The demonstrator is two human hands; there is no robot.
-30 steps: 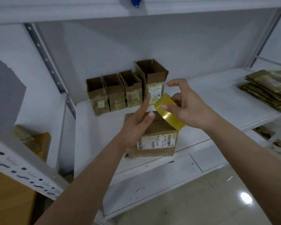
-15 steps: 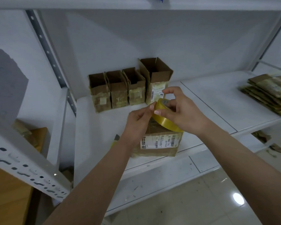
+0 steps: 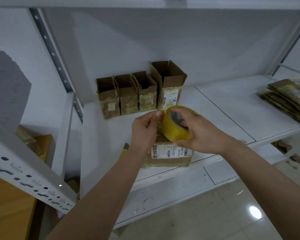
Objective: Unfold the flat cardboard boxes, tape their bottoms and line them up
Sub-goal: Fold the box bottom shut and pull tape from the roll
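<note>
4 open boxes (image 3: 140,94), 1 taped box (image 3: 170,155), 1 tape roll (image 3: 176,129), perhaps 6 flat boxes (image 3: 289,99)

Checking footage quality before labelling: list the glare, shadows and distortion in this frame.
Head view: a bright lamp reflection glares off the glossy floor; a large grey shadow falls on the left wall; wide-angle distortion slants the shelf upright; the tape roll and both hands stay fairly sharp, box labels unreadable.

Row of open boxes (image 3: 139,94) blocking the far left of the shelf (image 3: 232,108), bare shelf between them and the flat stack (image 3: 289,99) far right
</note>
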